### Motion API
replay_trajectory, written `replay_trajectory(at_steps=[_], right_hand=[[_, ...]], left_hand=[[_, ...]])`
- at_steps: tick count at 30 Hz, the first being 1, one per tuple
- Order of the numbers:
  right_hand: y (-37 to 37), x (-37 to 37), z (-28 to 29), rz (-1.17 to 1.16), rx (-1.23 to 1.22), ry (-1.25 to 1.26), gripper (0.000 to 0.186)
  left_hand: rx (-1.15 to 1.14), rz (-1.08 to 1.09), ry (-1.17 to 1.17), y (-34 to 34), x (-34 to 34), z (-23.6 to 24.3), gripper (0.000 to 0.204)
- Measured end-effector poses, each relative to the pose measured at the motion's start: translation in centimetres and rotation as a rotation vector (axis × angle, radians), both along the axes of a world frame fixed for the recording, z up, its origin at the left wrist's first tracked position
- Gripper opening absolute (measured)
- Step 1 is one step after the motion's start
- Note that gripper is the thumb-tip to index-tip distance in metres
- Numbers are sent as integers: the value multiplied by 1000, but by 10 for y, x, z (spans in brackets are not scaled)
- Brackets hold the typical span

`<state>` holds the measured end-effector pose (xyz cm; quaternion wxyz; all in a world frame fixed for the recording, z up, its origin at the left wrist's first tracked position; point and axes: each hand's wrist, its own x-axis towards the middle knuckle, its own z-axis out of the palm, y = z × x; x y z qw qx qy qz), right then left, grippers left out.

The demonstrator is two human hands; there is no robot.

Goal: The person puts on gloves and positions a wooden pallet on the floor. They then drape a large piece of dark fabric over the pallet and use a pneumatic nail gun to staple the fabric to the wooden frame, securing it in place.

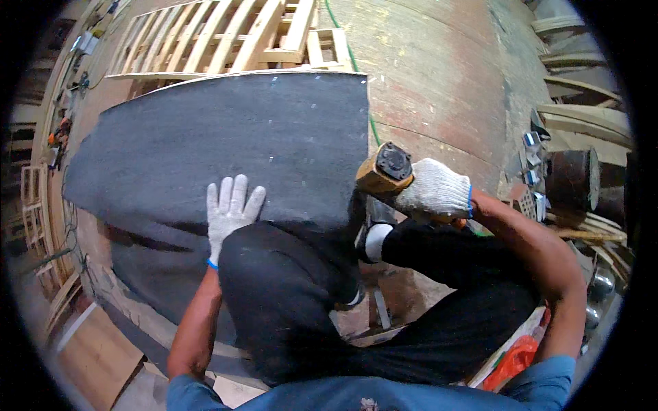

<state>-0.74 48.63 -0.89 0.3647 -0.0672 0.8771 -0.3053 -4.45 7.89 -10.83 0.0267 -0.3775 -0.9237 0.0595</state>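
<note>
Dark grey fabric [226, 130] is spread over a panel in front of me, with several small shiny staples in it near the far edge and middle. My left hand [233, 205], in a white knit glove, lies flat on the fabric with fingers spread. My right hand [433, 188], gloved the same way, grips a yellow pneumatic staple gun [378, 175] with a black round cap. The gun is beside the fabric's right edge, above my shoe; its nose is hidden, so I cannot tell whether it touches the panel. Loose fabric hangs in folds on the near left.
A slatted wooden frame [226, 34] lies beyond the panel. A green air hose [353, 51] runs along the floor to the right of it. Curved wooden pieces [582, 116] and a dark drum [572, 179] stand at the right. A brown board [103, 356] lies at the lower left.
</note>
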Motion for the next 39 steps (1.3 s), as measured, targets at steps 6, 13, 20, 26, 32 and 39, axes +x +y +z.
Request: replay_trajectory(at_steps=[6,13,20,26,32,39], right_hand=[[-5,-2,27,-164,-34,-95,35],[-11,-3,9,-101,72,-45,36],[9,-17,-9,-17,29,103,25],[1,-20,-1,-206,9,-123,25],[3,-9,-1,-98,94,24,41],[-17,-16,22,7,129,70,27]], left_hand=[[170,-49,9,11,-8,1,59],[162,-399,-317,88,-7,34,49],[102,-438,-362,100,5,22,45],[82,-424,-337,100,4,23,43],[339,-354,-246,93,5,-15,53],[393,277,146,-15,-45,27,60]])
